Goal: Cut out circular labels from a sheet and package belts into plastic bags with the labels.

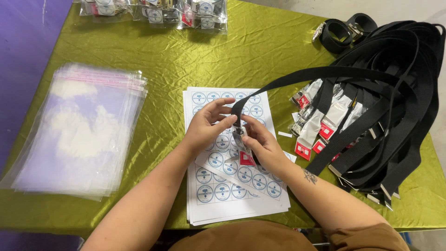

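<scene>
Fingers of the left hand (206, 125) and of the right hand (260, 142) were closed narrowly around the metal buckle (239, 135) of one black belt (297, 76), which was held above the sheet of round stickers (232, 183) in the middle of the green tablecloth (195, 51). A small red tag (246, 159) was seen hanging just below the buckle.

Only the head view was given. Some packed bags (153, 10) were laid at the far edge, so a part of the work was judged as done. Much was judged as left: a large pile of black belts (395, 107) lay at the right, and a thick stack of clear bags (79, 130) at the left.

The held belt was long, flat and woven, and its strap was stretched toward the pile.
</scene>
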